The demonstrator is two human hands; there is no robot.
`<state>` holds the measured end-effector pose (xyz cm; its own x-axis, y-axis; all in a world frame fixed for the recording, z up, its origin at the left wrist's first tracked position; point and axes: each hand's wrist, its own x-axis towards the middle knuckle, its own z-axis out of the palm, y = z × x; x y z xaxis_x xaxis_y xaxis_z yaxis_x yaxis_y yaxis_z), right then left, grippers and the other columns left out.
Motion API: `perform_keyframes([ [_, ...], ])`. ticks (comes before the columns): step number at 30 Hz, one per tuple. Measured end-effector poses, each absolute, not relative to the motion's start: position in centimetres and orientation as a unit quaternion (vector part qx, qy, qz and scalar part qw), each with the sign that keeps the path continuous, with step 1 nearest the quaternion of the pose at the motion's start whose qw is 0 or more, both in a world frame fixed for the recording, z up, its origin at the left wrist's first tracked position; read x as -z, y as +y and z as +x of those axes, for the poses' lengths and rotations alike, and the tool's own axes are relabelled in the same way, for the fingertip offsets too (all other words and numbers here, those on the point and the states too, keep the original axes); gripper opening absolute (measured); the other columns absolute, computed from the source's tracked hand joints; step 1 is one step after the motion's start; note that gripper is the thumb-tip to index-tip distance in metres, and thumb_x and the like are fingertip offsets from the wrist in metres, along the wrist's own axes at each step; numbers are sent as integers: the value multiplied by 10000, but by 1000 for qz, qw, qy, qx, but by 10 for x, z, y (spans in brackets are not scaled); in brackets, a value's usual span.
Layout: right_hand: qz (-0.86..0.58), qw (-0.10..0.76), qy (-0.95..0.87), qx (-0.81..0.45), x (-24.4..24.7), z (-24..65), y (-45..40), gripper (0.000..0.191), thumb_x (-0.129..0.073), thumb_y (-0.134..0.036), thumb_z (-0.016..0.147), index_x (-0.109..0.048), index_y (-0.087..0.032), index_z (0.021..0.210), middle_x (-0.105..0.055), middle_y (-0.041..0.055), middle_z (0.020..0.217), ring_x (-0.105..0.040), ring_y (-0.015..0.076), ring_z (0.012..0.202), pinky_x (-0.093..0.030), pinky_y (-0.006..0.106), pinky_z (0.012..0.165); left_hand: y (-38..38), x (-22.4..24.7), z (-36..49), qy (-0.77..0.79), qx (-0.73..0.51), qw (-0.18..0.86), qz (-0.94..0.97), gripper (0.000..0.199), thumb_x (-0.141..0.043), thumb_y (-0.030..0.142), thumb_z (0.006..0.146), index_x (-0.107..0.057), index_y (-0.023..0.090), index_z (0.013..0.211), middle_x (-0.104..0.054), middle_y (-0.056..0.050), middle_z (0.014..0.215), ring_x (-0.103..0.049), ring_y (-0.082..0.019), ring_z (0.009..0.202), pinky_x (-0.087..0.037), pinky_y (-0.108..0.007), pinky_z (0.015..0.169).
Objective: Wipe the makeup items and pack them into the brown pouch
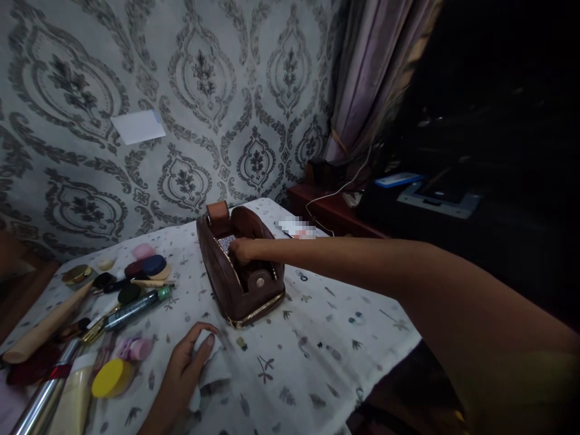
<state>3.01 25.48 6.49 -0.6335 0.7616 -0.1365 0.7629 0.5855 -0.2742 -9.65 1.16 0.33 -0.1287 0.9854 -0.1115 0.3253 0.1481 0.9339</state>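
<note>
1. My right grip point(244, 249) is down inside the open brown cosmetic bag point(217, 281), past its rim. The bag hides the fingertips, so I can't tell whether they are spread or pinching something.
2. A glittery silver item point(226, 243) lies inside the bag, right beside those fingers. If I closed blind, I could catch it by accident or snag the lining.
3. The bag's gold zipper point(263, 308) runs open along the edges around and below my right grip. Dragging my wrist sideways could scrape it on the teeth or tip the bag over on the counter point(326, 362).
4. My left grip point(185, 362) has a crumpled white cloth point(215, 365) pinched between thumb and fingers, in front of the bag. It isn't bracing the bag, so a hard pull from the right could drag the bag along.
5. Left of my left grip, loose cosmetics crowd together: a yellow-lidded jar point(109, 379), a green-capped bottle point(136, 309) and a cream squeeze tube point(75, 396). A careless outward sweep could send the rounder ones rolling.
</note>
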Motion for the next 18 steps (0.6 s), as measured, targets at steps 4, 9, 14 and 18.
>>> perform_keyframes([
  [4,438,115,876,167,-67,29,251,224,-618,-305,945,-645,-174,1125,-650,73,1163,-648,195,1006,-564,380,859,11,-5,-93,644,-409,408,502,457,-545,659,829,-613,217,923,-354,59,597,-333,-130,555,-269,-215,538],
  [9,443,135,871,165,-76,37,242,171,-675,-272,905,-672,-153,1027,-674,75,1101,-656,198,991,-564,375,860,11,-4,-94,640,-402,402,517,449,-552,653,832,-616,216,915,-346,59,603,-329,-133,566,-271,-218,546],
  [14,446,105,875,154,-93,40,234,258,-616,-345,946,-648,-155,1117,-665,59,1128,-660,200,979,-573,384,840,12,1,-98,645,-401,399,515,444,-544,648,843,-628,222,933,-420,44,620,-382,-146,570,-310,-224,544],
  [18,432,63,891,126,-127,48,233,259,-654,-220,887,-698,-63,1089,-696,165,1139,-671,322,1052,-556,418,856,13,6,-102,636,-399,395,530,416,-546,620,856,-624,226,963,-522,20,699,-462,-167,640,-377,-228,566],
])
